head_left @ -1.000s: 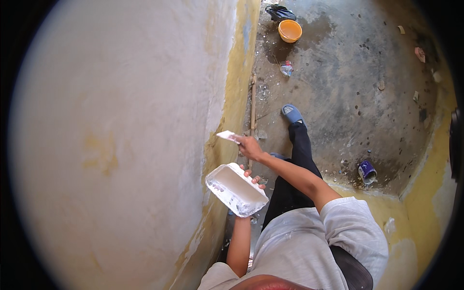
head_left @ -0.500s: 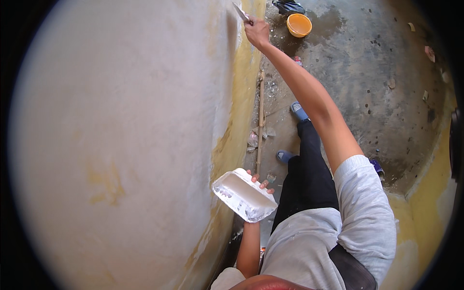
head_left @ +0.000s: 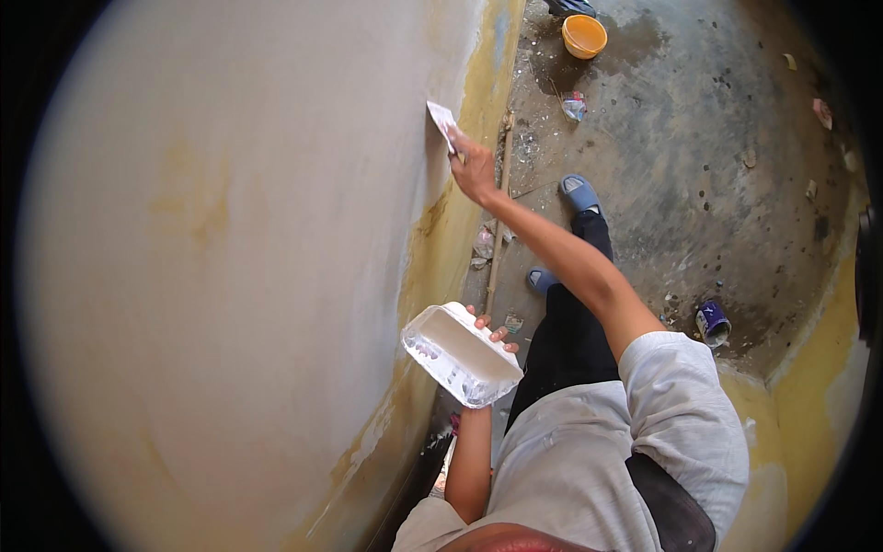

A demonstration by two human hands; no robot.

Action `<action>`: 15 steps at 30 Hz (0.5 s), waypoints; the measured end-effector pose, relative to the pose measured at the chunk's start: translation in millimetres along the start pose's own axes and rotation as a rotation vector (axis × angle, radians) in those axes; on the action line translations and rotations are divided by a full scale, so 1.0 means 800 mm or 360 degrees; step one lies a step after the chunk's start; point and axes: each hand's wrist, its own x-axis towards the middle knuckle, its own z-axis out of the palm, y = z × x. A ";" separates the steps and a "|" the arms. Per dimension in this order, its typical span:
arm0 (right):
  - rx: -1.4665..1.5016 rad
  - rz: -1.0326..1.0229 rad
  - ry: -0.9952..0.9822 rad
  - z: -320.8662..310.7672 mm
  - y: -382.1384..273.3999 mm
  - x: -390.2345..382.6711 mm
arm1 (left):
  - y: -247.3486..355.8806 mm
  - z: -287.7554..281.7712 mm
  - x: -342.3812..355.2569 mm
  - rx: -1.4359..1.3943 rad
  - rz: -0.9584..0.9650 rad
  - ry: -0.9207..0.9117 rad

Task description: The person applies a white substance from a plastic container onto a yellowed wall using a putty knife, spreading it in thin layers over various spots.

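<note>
My right hand (head_left: 474,167) is closed round a putty knife (head_left: 440,120), its pale, smeared blade against the white-coated wall (head_left: 239,276) just left of a yellow, patchy strip. Lower down, my left hand (head_left: 492,327) grips a white rectangular tray (head_left: 462,354) from beneath, with its fingertips showing over the right edge. The tray has pale paste inside and smears along its rim. Its underside and most of that hand are hidden.
On the stained concrete floor (head_left: 681,166) are an orange bucket (head_left: 584,35), dark plastic (head_left: 570,6), scraps (head_left: 573,105) and a purple tin (head_left: 713,322). A wooden pole (head_left: 504,166) lies along the wall's foot. A yellow wall (head_left: 805,350) curves at the right; my sandaled feet (head_left: 579,191) stand below.
My right hand with the knife went from above the tray up to the far part of the wall, then came back down along it. The tray has shifted slightly.
</note>
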 end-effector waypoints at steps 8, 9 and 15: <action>0.0034 0.0280 -0.0403 0.041 -0.013 -0.209 | 0.001 -0.008 -0.003 0.0007 0.0043 0.0111; 0.0035 0.0278 -0.0409 0.035 -0.015 -0.229 | 0.002 -0.010 -0.004 0.0037 0.0054 0.0134; -0.0014 0.0397 -0.0562 -0.024 0.038 -0.246 | -0.003 0.004 0.000 0.0065 0.0058 0.0072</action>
